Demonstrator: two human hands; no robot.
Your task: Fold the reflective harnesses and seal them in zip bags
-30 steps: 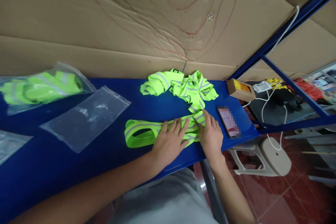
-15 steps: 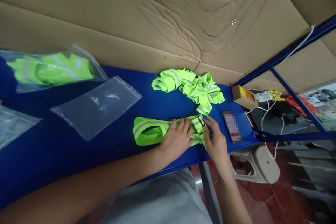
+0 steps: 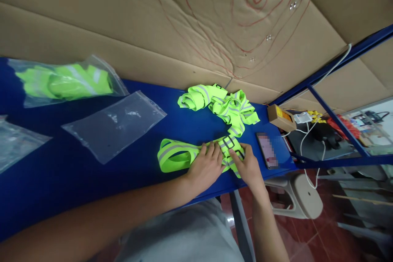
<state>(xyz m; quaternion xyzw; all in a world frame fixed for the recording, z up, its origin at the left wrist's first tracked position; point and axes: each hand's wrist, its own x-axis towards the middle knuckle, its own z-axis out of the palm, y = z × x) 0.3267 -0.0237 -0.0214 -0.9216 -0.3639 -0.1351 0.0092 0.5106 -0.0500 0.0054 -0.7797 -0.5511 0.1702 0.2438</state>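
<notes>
A neon yellow-green strap [image 3: 175, 156] with grey reflective stripes lies folded on the blue table, a loop open at its left end. My left hand [image 3: 207, 163] rests flat on its middle, fingers spread. My right hand [image 3: 249, 167] pinches the strap's right end beside black buckles [image 3: 229, 142]. Behind them lies a tangled pile of similar straps [image 3: 235, 108] with a rolled one [image 3: 195, 97] at its left.
A flat clear bag [image 3: 115, 125] lies left of the strap, near a bag of green straps [image 3: 66, 82] and another plastic bag [image 3: 20, 143]. A phone [image 3: 267, 150] and small box [image 3: 281, 118] are right. Cardboard [image 3: 107, 20] stands behind; a stool [image 3: 307, 196] is below right.
My right hand has shifted slightly down and left, its thumb now over the strap. The buckle end has turned, and more of the buckles shows. The view has moved a little.
</notes>
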